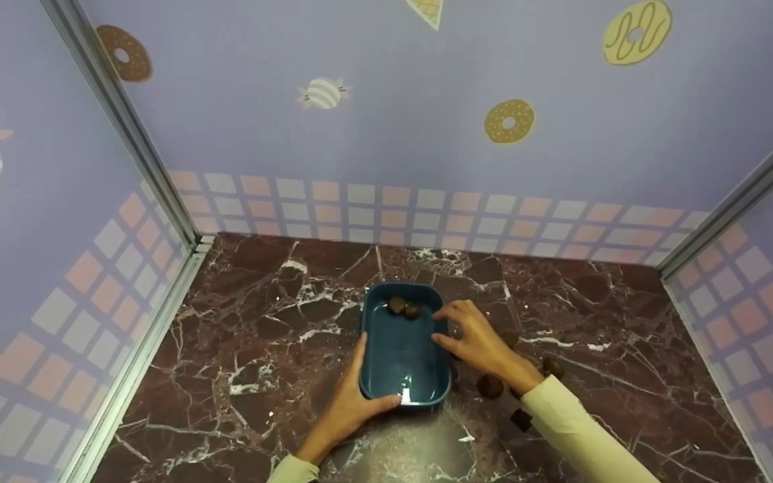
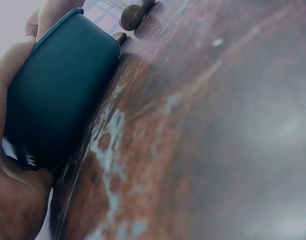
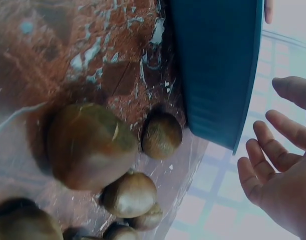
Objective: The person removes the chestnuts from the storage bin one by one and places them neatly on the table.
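A deep blue-green rectangular dish stands upright on the table. My left hand grips its near left corner, fingers along the left wall and thumb at the near rim. Inside, at the far end, lie two rounded brown pieces, touching or nearly so; their exact kind is unclear. Over the dish's right rim hovers my right hand, its fingers spread and apart. In the right wrist view, that palm holds nothing. Several glossy brown rounded pieces lie on the table beside the dish, partly hidden by my right arm in the head view.
Dark red marbled table lies under everything. A small dark square piece is by my right sleeve. Patterned purple panels close off the back and both sides, with metal rails at the corners.
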### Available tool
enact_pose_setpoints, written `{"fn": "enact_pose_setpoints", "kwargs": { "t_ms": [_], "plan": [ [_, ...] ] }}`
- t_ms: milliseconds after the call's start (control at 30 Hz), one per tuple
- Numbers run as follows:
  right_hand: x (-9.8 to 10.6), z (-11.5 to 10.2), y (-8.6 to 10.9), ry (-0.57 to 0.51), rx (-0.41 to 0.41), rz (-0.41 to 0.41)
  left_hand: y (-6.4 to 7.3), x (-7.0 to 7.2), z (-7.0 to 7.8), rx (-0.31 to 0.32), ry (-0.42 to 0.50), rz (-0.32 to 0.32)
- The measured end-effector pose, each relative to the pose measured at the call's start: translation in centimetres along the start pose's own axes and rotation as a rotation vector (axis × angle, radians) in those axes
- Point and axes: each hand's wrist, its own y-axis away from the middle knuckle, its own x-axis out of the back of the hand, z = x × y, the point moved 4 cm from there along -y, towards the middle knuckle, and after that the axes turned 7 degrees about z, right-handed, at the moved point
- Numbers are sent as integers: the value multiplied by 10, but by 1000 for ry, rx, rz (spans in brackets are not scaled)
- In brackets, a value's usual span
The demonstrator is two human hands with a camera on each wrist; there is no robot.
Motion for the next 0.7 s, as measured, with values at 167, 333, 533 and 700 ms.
{"fn": "enact_pose_setpoints", "kwargs": {
  "t_ms": [167, 333, 533, 700],
  "plan": [
    [-6, -3, -2, -11, 1, -18, 0, 0, 0, 19, -12, -6],
    [-11, -6, -8, -8, 8, -9, 1, 1, -1, 34, -21, -3],
    [-19, -10, -16, -21, 5, -12, 1, 0, -2, 41, 3, -10],
    [-29, -6, -20, -1, -9, -33, 1, 0, -2, 26, -13, -14]
  ]
}}
